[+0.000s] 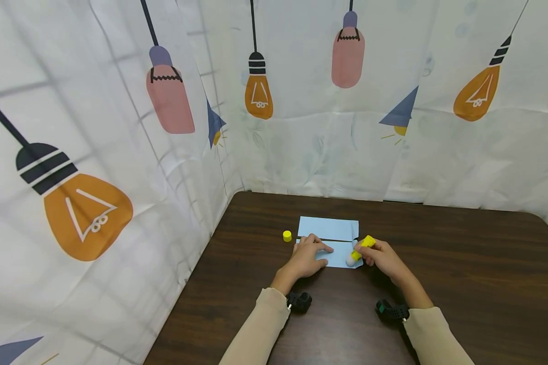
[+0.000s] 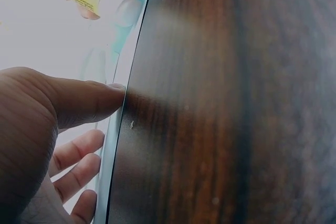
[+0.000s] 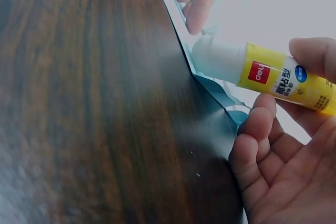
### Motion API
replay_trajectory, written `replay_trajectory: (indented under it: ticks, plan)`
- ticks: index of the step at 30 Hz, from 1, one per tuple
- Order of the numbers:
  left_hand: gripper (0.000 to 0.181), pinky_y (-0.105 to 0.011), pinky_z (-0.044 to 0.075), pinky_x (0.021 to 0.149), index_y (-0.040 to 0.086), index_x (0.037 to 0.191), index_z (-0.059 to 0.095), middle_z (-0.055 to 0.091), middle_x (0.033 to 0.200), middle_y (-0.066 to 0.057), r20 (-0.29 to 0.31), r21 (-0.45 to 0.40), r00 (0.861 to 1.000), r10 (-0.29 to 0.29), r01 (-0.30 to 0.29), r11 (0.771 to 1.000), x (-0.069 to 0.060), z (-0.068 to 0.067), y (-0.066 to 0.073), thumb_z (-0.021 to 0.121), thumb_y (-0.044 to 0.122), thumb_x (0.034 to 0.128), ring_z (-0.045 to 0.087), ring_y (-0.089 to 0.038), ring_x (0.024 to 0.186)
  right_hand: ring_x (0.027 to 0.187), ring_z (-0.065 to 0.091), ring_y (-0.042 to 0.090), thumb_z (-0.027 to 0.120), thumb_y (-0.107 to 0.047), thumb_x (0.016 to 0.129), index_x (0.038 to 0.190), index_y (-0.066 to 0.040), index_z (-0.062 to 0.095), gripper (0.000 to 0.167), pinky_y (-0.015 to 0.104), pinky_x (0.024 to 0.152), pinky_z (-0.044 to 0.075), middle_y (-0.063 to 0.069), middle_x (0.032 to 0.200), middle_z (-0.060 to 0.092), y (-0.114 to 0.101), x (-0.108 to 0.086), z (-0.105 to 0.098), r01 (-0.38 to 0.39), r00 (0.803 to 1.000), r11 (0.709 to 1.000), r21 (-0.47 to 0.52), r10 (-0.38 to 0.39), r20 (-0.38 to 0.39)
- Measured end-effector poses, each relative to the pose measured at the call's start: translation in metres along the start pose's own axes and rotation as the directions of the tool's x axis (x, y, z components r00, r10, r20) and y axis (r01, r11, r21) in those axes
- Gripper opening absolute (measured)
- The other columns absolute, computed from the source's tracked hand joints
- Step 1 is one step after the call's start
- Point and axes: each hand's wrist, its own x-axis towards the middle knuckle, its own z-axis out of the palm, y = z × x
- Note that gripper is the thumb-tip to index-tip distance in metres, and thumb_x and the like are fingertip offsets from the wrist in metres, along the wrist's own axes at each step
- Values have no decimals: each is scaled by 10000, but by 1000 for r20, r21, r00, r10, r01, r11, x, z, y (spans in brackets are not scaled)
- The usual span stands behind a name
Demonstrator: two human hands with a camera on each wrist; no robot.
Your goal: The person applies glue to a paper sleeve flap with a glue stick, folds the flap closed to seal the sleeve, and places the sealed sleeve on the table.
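Observation:
A light blue folded paper (image 1: 329, 228) lies on the table, a crease running across it and small flaps at its right end. My left hand (image 1: 305, 257) rests with spread fingers on the paper's lower left part. Between thumb and fingers, my right hand (image 1: 383, 259) grips a yellow glue stick (image 1: 367, 242), uncapped and tilted. Its whitish end is at the paper's lower right corner; in the right wrist view the glue stick (image 3: 273, 77) meets the paper's edge beside a bent flap (image 3: 215, 90).
A yellow cap (image 1: 287, 235) stands on the dark wooden table (image 1: 461, 253), left of the paper. Behind and to the left hangs a white curtain (image 1: 301, 147) printed with lamps. Each wrist wears a black band.

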Motion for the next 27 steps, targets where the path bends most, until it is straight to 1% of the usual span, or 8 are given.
replay_trajectory:
  ticks: [5,11,20,27]
  plan:
    - [298,-437,341,1025,309,1280,719,535,1251,28,2,-7,1000,-3,3,1000,0,0,0,690,258,987,442,-188,1163,778,538,159,593,-299,1038,1244,48,643,406,266,692,482,46,931,616,1,-1,-1,19,1000,1000,-6,-19,9]
    - [300,-446,341,1027,305,1282,718,537,1264,26,0,-5,1000,1,-1,1000,0,0,0,690,259,987,444,-191,1176,779,533,164,621,-325,1021,1221,30,662,410,268,698,474,48,925,616,1,-1,-2,19,1000,1000,-6,-19,14]
    - [302,-440,342,1027,307,1284,717,534,1262,21,1,3,1000,5,-5,1000,-1,1,-1,688,256,988,445,-198,1176,771,519,160,618,-326,1025,1241,7,661,399,289,695,460,41,921,600,4,0,-1,18,999,1000,-2,-18,31]
    - [303,-440,344,1023,301,1286,717,535,1256,20,-3,10,1000,12,-12,1000,0,1,-1,680,251,989,445,-198,1172,743,512,180,611,-348,1029,1275,1,652,429,309,703,431,31,821,523,6,1,-3,8,1000,1000,6,-8,23]
